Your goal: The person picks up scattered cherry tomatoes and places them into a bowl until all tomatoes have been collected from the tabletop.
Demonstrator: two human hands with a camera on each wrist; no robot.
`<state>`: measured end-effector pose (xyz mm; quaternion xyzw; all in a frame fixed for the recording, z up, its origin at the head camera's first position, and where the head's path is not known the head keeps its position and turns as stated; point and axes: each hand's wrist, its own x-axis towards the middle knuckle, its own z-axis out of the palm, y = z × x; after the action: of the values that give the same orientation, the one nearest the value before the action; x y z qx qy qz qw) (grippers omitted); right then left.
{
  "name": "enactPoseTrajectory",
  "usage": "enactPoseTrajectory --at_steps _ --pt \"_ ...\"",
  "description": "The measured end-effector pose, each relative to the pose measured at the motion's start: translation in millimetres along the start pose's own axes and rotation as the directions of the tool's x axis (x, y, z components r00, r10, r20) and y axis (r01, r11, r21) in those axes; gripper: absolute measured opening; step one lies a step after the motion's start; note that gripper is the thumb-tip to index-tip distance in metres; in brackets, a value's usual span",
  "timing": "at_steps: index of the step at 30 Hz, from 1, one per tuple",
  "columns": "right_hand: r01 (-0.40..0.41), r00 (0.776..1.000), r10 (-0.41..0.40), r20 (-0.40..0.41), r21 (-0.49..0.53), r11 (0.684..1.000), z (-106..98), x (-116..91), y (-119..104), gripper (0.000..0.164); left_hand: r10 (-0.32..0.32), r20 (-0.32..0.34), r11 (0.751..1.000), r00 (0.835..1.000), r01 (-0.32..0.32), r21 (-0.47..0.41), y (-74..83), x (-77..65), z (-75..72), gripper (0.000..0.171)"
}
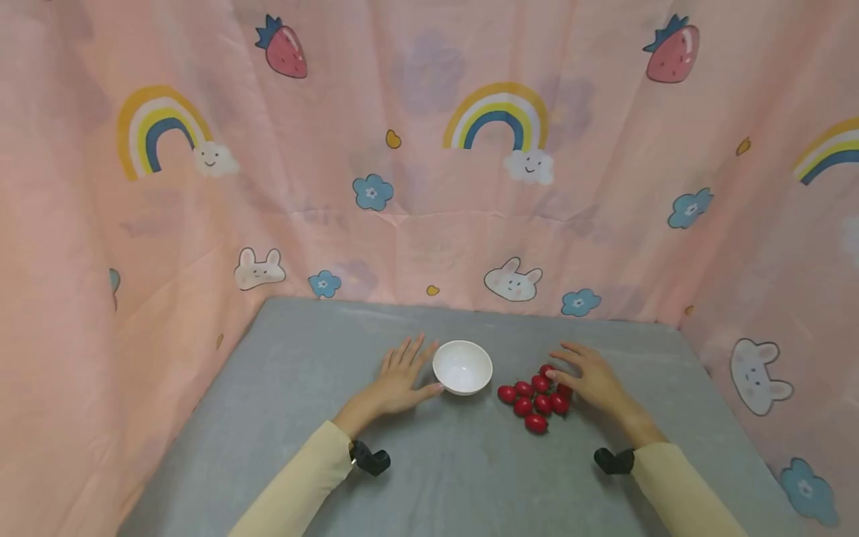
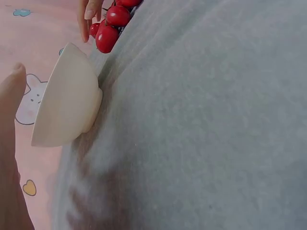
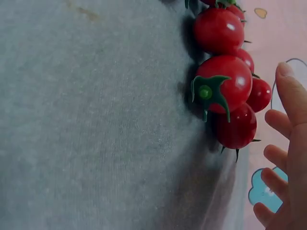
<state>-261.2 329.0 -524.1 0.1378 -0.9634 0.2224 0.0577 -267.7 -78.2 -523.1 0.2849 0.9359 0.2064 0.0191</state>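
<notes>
A small white bowl [image 1: 463, 367] stands upright on the grey cloth; in the left wrist view the same bowl [image 2: 69, 98] shows from the side. My left hand [image 1: 397, 379] is spread at its left side, thumb by the rim; whether it touches cannot be told. To the bowl's right lies a cluster of several red cherry tomatoes [image 1: 542, 404], some with green stems. Over the cluster's right edge hovers my right hand [image 1: 593, 379], fingers loosely extended. In the right wrist view its fingers are apart from the tomatoes [image 3: 225, 84], holding nothing.
The grey cloth-covered table [image 1: 429, 477] reaches back to a pink printed curtain [image 1: 429, 239], which also rises at the left and right sides. A dark wrist mount [image 1: 370, 458] sits at the left cuff, and another mount [image 1: 614, 461] at the right.
</notes>
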Motion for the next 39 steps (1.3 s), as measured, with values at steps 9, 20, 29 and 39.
enactPoseTrajectory --at_steps 9,20,29,39 --pt "-0.037 0.999 0.037 0.0 0.033 0.999 3.1 2.4 3.2 0.046 -0.06 0.033 0.998 0.998 0.061 -0.024 3.1 9.0 3.8 0.082" --pt "-0.062 0.998 0.061 0.03 0.038 0.997 5.8 2.6 0.6 0.047 -0.078 0.041 0.996 0.996 0.08 -0.041 5.7 11.9 7.0 0.083" --pt "-0.086 0.995 0.084 0.045 0.05 0.995 8.8 1.4 0.8 0.052 -0.091 0.056 0.995 0.994 0.093 -0.033 7.3 13.2 13.3 0.084" --pt "-0.086 0.996 0.084 0.033 0.078 0.993 11.9 1.8 3.4 0.052 -0.107 0.064 0.993 0.992 0.11 -0.045 9.0 13.8 16.0 0.084"
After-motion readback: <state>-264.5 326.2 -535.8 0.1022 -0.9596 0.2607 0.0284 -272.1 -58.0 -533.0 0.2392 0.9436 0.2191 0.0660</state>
